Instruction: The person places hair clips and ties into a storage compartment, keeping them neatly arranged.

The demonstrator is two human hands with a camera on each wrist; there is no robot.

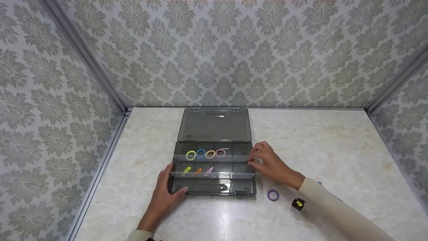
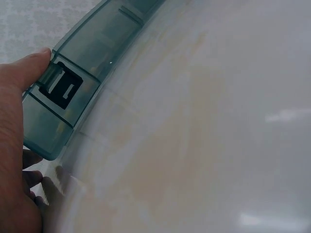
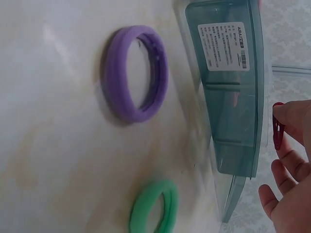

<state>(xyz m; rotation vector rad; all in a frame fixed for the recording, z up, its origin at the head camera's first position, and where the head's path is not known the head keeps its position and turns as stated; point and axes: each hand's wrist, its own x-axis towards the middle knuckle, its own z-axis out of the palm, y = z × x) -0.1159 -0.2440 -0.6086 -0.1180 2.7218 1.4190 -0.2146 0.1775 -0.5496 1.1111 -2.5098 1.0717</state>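
A grey see-through compartment box (image 1: 214, 193) lies with its lid (image 1: 214, 124) folded back. My left hand (image 1: 164, 190) holds its front left corner, thumb on the front rim near a latch (image 2: 63, 85). The right hand (image 1: 272, 165) pinches a dark red hair clip (image 3: 278, 127) by the box's right wall. In the back row sit a yellow hair tie (image 1: 186, 155), a blue one (image 1: 197, 154), a peach one (image 1: 207, 154) and a pink one (image 1: 217, 153). The middle row has a yellow clip (image 1: 186, 171), an orange clip (image 1: 198, 171) and a pink clip (image 1: 209, 171).
A purple hair tie (image 3: 116, 77) lies on the table right of the box. In the right wrist view a green hair tie (image 3: 141, 208) lies near it. A small black object (image 1: 297, 205) with a yellow patch sits beside the right sleeve. Patterned walls (image 1: 227, 57) enclose the table.
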